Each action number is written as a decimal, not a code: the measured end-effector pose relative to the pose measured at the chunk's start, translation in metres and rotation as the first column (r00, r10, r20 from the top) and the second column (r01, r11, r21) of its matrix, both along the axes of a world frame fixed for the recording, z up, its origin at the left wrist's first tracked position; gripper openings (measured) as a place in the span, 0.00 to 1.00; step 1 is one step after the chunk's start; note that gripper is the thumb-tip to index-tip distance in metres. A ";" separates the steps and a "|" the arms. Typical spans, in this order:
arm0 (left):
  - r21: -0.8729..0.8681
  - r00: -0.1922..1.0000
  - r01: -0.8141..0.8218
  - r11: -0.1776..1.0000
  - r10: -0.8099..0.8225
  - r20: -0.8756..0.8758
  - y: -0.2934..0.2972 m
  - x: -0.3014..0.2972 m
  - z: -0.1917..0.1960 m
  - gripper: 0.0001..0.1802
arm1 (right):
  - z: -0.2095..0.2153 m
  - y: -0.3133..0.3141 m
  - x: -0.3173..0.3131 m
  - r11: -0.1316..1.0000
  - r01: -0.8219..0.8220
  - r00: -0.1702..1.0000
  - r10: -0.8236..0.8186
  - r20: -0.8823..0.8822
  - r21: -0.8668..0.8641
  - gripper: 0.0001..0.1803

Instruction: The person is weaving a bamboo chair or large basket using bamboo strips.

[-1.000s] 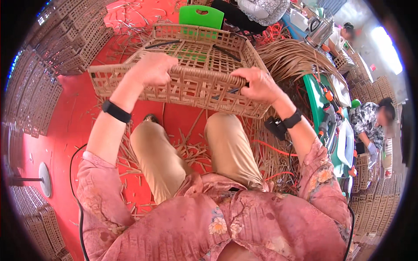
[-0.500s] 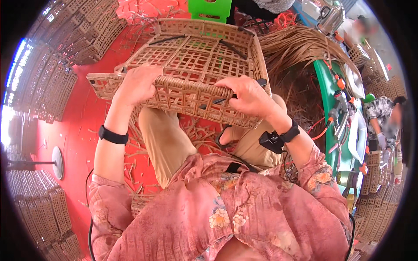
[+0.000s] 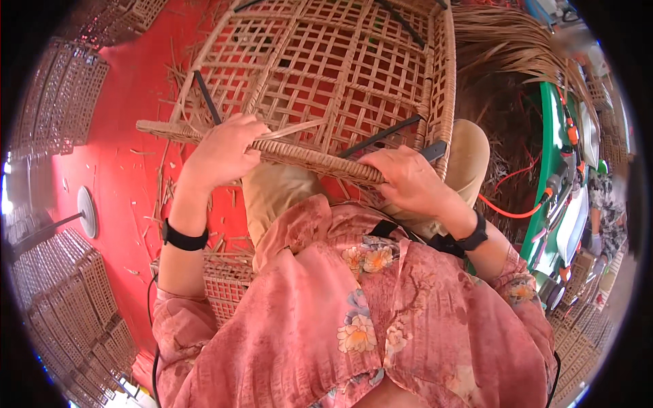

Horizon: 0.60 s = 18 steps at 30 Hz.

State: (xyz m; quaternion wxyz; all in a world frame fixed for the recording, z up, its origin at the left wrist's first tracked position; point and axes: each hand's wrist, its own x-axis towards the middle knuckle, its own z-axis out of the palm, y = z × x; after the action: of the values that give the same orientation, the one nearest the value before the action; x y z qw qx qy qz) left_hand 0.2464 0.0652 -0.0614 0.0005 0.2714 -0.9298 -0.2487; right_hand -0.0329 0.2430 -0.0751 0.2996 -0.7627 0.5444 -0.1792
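Observation:
A woven rattan-like basket [image 3: 343, 88] with an open lattice rests across my knees, tilted so its inside faces up. My left hand [image 3: 228, 146] is closed over the near rim at the left, and a loose pale strip [image 3: 296, 129] sticks out beside its fingers. Farther right, my right hand [image 3: 408, 178] grips the same near rim close to the corner. Dark flat bands [image 3: 381, 134] run across the basket near its corners. The fingertips of both hands are partly hidden behind the rim.
A bundle of long brown strands [image 3: 503, 34] lies at the far right. Beside it, a green table [image 3: 544, 170] carries tools and orange-ended hoses. Stacked woven baskets [image 3: 61, 102] line the left. Strip scraps litter the red floor [image 3: 122, 197]. Another person [image 3: 605, 211] is at the right edge.
The basket has turned and tipped, so more of its lattice inside shows and its near side is seen from above. A loose strip now shows by my left hand.

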 end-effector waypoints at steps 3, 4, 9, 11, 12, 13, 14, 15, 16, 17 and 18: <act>0.146 0.999 0.052 0.988 -0.052 -0.003 -0.016 -0.007 0.004 0.10 | -0.002 -0.020 -0.014 0.983 -0.082 0.995 0.072 0.066 0.163 0.23; 0.218 0.998 0.057 0.974 -0.055 -0.018 -0.019 -0.012 0.006 0.09 | -0.004 -0.032 -0.016 0.958 0.006 0.986 -0.054 0.160 0.285 0.23; 0.421 0.994 -0.048 0.906 0.085 -0.071 -0.023 -0.055 0.020 0.10 | -0.017 -0.111 -0.009 0.653 0.245 0.792 -0.561 0.240 0.717 0.24; 0.371 0.988 0.010 0.928 0.049 -0.149 -0.025 -0.075 0.020 0.12 | -0.048 -0.132 -0.009 0.546 0.208 0.730 -0.639 0.242 0.811 0.27; 0.343 0.984 0.025 0.939 0.037 -0.174 -0.026 -0.081 0.020 0.13 | -0.055 -0.138 -0.004 0.520 0.149 0.723 -0.638 0.267 0.841 0.27; 0.344 0.986 0.032 0.938 0.027 -0.165 -0.027 -0.087 0.020 0.14 | -0.062 -0.142 0.001 0.493 0.087 0.714 -0.637 0.291 0.866 0.28; 0.366 0.982 0.040 0.930 0.031 -0.186 -0.025 -0.096 0.019 0.15 | -0.066 -0.144 0.000 0.464 0.043 0.704 -0.642 0.302 0.885 0.28; 0.387 0.978 0.051 0.921 0.033 -0.207 -0.022 -0.106 0.015 0.15 | -0.091 -0.143 -0.003 0.474 -0.027 0.656 -0.656 0.373 0.880 0.27; 0.413 0.970 0.072 0.908 0.032 -0.240 -0.018 -0.118 0.011 0.15 | -0.110 -0.138 -0.014 0.504 -0.069 0.638 -0.641 0.427 0.861 0.26; 0.445 0.979 0.076 0.892 0.017 -0.203 -0.014 -0.123 0.012 0.15 | -0.119 -0.137 -0.014 0.538 -0.133 0.613 -0.615 0.496 0.832 0.25; 0.476 0.986 0.081 0.876 0.000 -0.167 -0.010 -0.127 0.013 0.15 | -0.127 -0.135 -0.016 0.569 -0.194 0.583 -0.588 0.561 0.799 0.23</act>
State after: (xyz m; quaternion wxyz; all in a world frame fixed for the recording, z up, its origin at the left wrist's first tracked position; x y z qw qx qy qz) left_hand 0.1191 0.0548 -0.0482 0.0036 0.2223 -0.8412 -0.4929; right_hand -0.0485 0.1077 -0.2021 0.7865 -0.3053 0.4653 -0.2677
